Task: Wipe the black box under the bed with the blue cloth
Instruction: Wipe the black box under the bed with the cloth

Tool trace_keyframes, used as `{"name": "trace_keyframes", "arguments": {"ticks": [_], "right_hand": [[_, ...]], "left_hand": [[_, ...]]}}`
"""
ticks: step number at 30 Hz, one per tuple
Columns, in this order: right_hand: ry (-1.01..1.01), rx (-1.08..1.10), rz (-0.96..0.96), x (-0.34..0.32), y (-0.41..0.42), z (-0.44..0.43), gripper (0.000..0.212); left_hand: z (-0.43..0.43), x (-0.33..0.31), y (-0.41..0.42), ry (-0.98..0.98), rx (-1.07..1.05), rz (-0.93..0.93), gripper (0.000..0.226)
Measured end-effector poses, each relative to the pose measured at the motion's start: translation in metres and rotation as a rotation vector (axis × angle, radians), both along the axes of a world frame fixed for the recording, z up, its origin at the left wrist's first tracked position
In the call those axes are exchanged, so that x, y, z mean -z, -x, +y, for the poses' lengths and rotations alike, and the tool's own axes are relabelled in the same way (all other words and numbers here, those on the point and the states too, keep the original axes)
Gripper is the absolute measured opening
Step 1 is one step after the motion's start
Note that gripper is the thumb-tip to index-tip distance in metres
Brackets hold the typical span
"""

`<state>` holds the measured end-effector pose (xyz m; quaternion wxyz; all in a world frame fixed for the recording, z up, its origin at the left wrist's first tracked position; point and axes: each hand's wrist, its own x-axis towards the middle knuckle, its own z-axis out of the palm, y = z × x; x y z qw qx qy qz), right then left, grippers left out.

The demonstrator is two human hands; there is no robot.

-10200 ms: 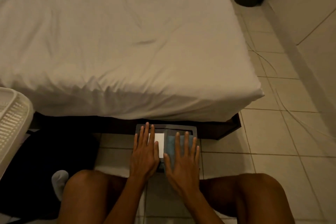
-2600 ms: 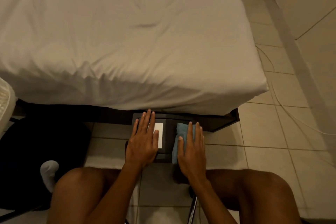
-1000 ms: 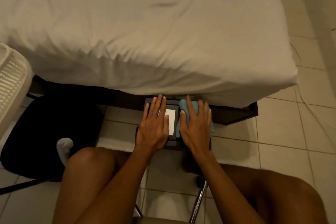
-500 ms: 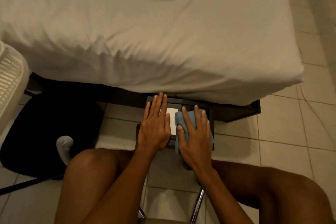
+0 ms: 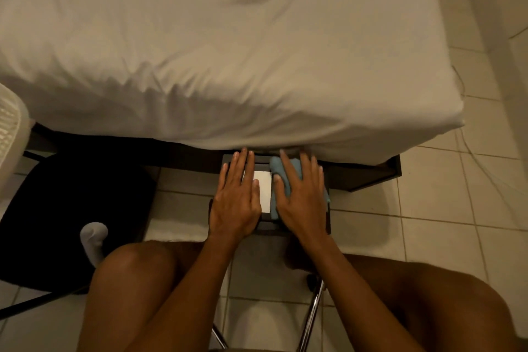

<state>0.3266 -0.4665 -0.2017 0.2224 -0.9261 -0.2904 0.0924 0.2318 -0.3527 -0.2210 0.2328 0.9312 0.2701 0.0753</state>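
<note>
we press our left hand flat, fingers spread, on the left half of the black box, which sits on the tiled floor half under the bed's near edge. our right hand, palm down and open, pins the blue cloth to the box's right half, beside a white label.

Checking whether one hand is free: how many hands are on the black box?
2: the left hand lies flat beside the white label; the right hand presses the blue cloth.
</note>
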Motion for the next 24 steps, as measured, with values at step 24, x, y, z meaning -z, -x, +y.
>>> {"name": "trace_keyframes", "arguments": {"ticks": [24], "right_hand": [[0.008,0.062,-0.054,0.002,-0.021,0.003,0.051]], "left_hand": [[-0.002,0.000,0.001,-0.025,0.002,0.007,0.056]]}}
